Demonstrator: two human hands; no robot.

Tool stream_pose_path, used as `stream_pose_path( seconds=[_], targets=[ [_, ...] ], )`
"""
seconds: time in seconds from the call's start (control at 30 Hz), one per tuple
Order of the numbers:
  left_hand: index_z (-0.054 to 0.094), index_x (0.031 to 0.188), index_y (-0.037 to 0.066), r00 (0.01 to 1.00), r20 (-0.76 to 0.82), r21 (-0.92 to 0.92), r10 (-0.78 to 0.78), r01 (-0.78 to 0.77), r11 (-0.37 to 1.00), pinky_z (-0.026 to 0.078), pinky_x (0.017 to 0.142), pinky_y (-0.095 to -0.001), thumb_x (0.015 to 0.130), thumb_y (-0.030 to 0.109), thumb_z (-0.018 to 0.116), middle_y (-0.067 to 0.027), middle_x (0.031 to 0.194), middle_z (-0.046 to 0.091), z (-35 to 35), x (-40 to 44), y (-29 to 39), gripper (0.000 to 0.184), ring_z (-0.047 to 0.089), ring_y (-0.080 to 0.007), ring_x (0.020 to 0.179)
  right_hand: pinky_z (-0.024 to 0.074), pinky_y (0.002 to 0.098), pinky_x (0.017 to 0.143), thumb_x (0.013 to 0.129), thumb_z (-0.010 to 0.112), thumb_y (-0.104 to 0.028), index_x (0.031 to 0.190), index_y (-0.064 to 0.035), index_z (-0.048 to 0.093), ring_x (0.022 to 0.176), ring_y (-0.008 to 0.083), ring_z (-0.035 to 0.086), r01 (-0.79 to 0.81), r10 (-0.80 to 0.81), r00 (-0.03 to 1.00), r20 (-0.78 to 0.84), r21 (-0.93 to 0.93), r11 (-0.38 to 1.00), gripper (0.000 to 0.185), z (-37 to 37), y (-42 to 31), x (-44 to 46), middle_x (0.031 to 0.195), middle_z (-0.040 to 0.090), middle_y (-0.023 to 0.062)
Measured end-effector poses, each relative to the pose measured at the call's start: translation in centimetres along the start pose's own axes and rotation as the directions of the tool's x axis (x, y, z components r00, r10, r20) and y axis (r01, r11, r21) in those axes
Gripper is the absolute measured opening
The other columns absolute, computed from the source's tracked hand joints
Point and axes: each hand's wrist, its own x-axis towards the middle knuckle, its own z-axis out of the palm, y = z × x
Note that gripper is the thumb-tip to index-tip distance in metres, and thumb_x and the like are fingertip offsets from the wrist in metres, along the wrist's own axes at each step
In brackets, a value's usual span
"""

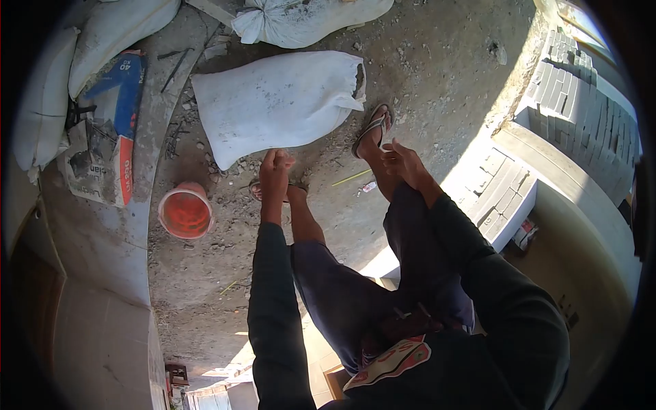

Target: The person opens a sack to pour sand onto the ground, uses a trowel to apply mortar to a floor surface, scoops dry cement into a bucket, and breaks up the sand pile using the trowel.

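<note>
A white sack lies crosswise ahead, nearer the curled left hand, grip unclear; right hand released.

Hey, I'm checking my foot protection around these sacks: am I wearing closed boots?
No, your feet are in open sandals with straps that leave skin bare.

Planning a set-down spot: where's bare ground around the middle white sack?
Widest: the dirt ground between right foot and sunlit strip. Smaller, gritty: below the bucket, beside the left sleeve. Crowded: upper left, printed bag against sacks; rubble lies between bucket and middle white sack.
</note>
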Motion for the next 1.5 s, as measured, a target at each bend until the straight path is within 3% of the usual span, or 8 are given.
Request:
stream_pose_path(
  seconds=[0.27,0.53,0.57,0.7,0.9,1.07,1.27,1.5],
  targets=[
    [0.056,0.113,0.004,0.987,-0.052,0.480,0.153,-0.110,0.870,0.046,0.082,-0.0344,0.090,0.034,0.060,-0.0128,0.097,0.065,-5.9,2.5,4.0,0.039,0.062,-0.0223,0.093,0.0457,0.0388,0.079,0.088,0.059,-0.049,0.107,-0.0049,0.057,0.089,0.0177,0.054,0.044,-0.021,0.971,0.240,-0.091,0.995,0.048,4.4,3.6,8.5,0.097,0.057,0.0052],
    [0.043,0.135,0.001,0.843,0.438,0.852,0.312,-0.500,0.154,0.031,0.106,-0.0431,0.096,0.041,0.044,-0.0223,0.133,0.048,1.0,26.1,6.5,0.056,0.043,-0.0367,0.125,0.0352,0.0505,0.100,0.080,0.064,-0.060,0.139,0.0001,0.029,0.130,0.0327,0.034,-0.156,0.116,0.986,0.121,0.407,0.900,0.092,9.5,10.2,18.0,0.140,0.032,0.0190],
    [0.040,0.138,0.000,0.910,0.415,0.890,-0.004,-0.405,0.211,0.027,0.109,-0.0401,0.095,0.050,0.039,-0.0223,0.141,0.040,1.9,29.1,7.2,0.066,0.035,-0.0336,0.133,0.0301,0.0525,0.105,0.079,0.065,-0.060,0.145,-0.0002,0.019,0.137,0.0345,0.024,-0.138,0.066,0.985,0.161,0.493,0.859,0.100,10.1,10.8,18.8,0.147,0.022,0.0204],
    [0.039,0.140,0.000,0.895,0.415,0.778,-0.165,-0.255,0.575,0.022,0.112,-0.0344,0.089,0.063,0.044,-0.0181,0.147,0.034,4.7,34.7,6.5,0.081,0.030,-0.0275,0.137,0.0304,0.0536,0.105,0.077,0.068,-0.059,0.144,0.0012,0.020,0.135,0.0317,0.030,-0.024,-0.093,0.983,0.158,0.614,0.789,0.102,12.4,10.1,21.7,0.145,0.028,0.0209],
    [0.053,0.127,-0.003,0.772,0.381,0.668,-0.509,0.151,0.729,0.041,0.094,-0.0324,0.086,0.061,0.053,-0.0136,0.124,0.058,6.0,34.7,6.8,0.077,0.055,-0.0233,0.108,0.0476,0.0359,0.082,0.084,0.069,-0.042,0.120,0.0074,0.054,0.095,0.0240,0.062,0.286,-0.027,0.931,-0.364,0.680,0.675,0.063,18.4,11.9,23.7,0.106,0.064,0.0175],
    [0.066,0.107,-0.003,0.909,0.416,0.850,0.012,-0.393,0.350,0.045,0.082,-0.0369,0.091,0.054,0.049,-0.0198,0.093,0.068,2.8,32.6,5.9,0.061,0.063,-0.0273,0.084,0.0474,0.0328,0.071,0.090,0.062,-0.038,0.100,0.0094,0.064,0.080,0.0170,0.061,0.383,-0.073,0.848,-0.525,0.512,0.769,0.048,20.4,10.5,20.8,0.085,0.067,0.0130],
    [0.065,0.097,-0.004,0.908,0.397,0.668,0.136,-0.387,0.635,0.044,0.072,-0.0332,0.091,0.046,0.057,-0.0144,0.079,0.065,-1.9,22.8,7.5,0.051,0.058,-0.0245,0.073,0.0456,0.0308,0.074,0.093,0.058,-0.033,0.108,0.0075,0.062,0.083,0.0142,0.058,0.314,0.006,0.906,-0.423,0.683,0.659,0.044,21.6,12.3,17.5,0.092,0.066,0.0081],
    [0.040,0.071,-0.002,0.824,0.526,0.690,0.208,-0.557,0.461,0.035,0.067,-0.0355,0.095,0.036,0.053,-0.0109,0.069,0.035,-5.8,13.5,8.0,0.047,0.039,-0.0252,0.068,0.0425,0.0260,0.074,0.095,0.056,-0.031,0.103,0.0047,0.064,0.084,0.0098,0.054,0.232,0.023,0.941,-0.336,0.694,0.681,0.038,22.5,15.2,13.9,0.093,0.064,0.0033]
  ],
)
